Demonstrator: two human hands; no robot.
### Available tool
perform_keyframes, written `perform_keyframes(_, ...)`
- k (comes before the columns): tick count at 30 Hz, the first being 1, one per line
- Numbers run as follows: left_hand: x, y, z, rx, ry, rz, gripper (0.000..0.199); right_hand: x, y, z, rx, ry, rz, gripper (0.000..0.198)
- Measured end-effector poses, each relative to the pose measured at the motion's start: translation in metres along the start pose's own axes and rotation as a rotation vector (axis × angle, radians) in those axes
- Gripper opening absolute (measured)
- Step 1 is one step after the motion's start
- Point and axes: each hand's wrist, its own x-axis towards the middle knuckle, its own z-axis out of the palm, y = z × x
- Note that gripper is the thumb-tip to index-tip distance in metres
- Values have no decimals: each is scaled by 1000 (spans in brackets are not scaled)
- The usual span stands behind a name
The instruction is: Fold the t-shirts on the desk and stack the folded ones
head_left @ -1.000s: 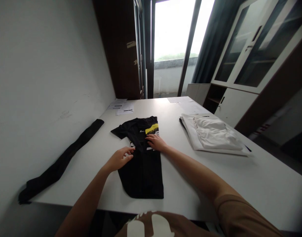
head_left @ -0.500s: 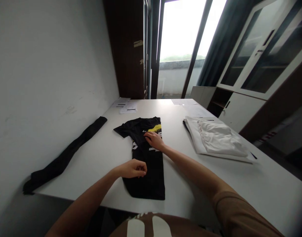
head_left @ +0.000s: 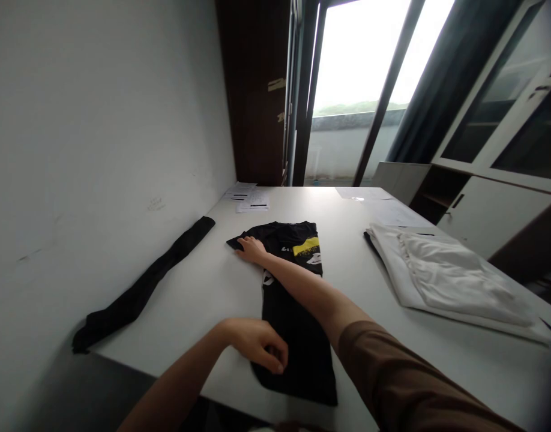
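Note:
A black T-shirt [head_left: 298, 342] with a yellow and white print lies folded lengthwise on the white table [head_left: 194, 294], its sleeve pointing left. My right hand [head_left: 251, 249] reaches across and rests on that sleeve, fingers stretched out over the cloth. Over the left edge of the shirt's lower part is my left hand [head_left: 260, 345], its fingers curled in with nothing visible in them. Whether this hand touches the fabric I cannot tell. My right forearm hides part of the shirt's middle.
A rolled black cloth [head_left: 144, 285] lies along the wall at the left. Folded white garments [head_left: 460, 279] are stacked at the right. Papers [head_left: 252, 199] lie at the table's far left, with more sheets [head_left: 383, 210] at the far right. A window stands beyond.
My right hand has moved left from the shirt's print to the sleeve. My left hand stays curled near the lower part. The view has shifted, so things sit farther right in it.

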Motion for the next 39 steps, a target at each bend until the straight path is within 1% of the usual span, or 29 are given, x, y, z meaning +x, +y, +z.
perform_keyframes(2, -13, 3, 4, -2, 89, 2, 12, 14, -3, 5, -36, 1, 67, 62)
perform_keyframes(4, -27, 8, 13, -21, 229, 13, 11, 25, -5, 8, -61, -10, 114, 69)
perform_keyframes(5, -33, 11, 18, -30, 308, 14, 11, 29, -7, 10, -70, -22, 132, 70)
perform_keyframes(7, -42, 17, 30, -9, 477, -26, 11, 38, -9, 12, -76, -65, 161, 60)
perform_keyframes(8, -44, 18, 37, 31, 561, -71, 10, 43, -9, 13, -71, -94, 177, 52)
perform_keyframes(10, -44, 19, 51, 159, 703, -208, 13, 51, -9, 14, -49, -155, 209, 39)
perform_keyframes(12, -39, 18, 64, 302, 785, -364, 26, 60, -5, 13, -3, -194, 247, 34)
perform_keyframes(14, -32, 16, 74, 406, 810, -474, 41, 69, 2, 9, 140, -164, 322, 30)
perform_keyframes(16, -25, 15, 80, 462, 821, -519, 52, 78, 11, 2, 400, -85, 427, 25)
perform_keyframes(18, -19, 14, 83, 498, 831, -536, 53, 87, 23, -7, 639, -22, 510, 22)
perform_keyframes(20, -15, 14, 83, 536, 828, -550, 41, 95, 34, -17, 775, -20, 545, 22)
perform_keyframes(21, -13, 14, 82, 554, 822, -553, 31, 98, 39, -22, 824, -34, 551, 22)
perform_keyframes(23, -10, 12, 80, 579, 821, -553, 13, 101, 49, -32, 998, -66, 569, 20)
perform_keyframes(24, -9, 12, 79, 576, 830, -550, 9, 101, 54, -36, 1102, -84, 578, 17)
perform_keyframes(26, -8, 11, 78, 533, 870, -540, 8, 97, 63, -45, 1327, -101, 593, 11)
perform_keyframes(28, -8, 11, 77, 457, 935, -516, 10, 91, 73, -52, 1493, -66, 597, 9)
perform_keyframes(31, -7, 15, 77, 365, 1043, -464, 12, 78, 91, -62, 1650, 69, 584, 10)
perform_keyframes(34, -3, 21, 77, 345, 1096, -409, 13, 64, 114, -71, 1740, 233, 585, 11)
perform_keyframes(36, 1, 24, 77, 358, 1102, -378, 12, 53, 131, -77, 1738, 339, 619, 13)
perform_keyframes(39, 9, 28, 78, 397, 1094, -335, 11, 34, 157, -83, 1674, 493, 688, 14)
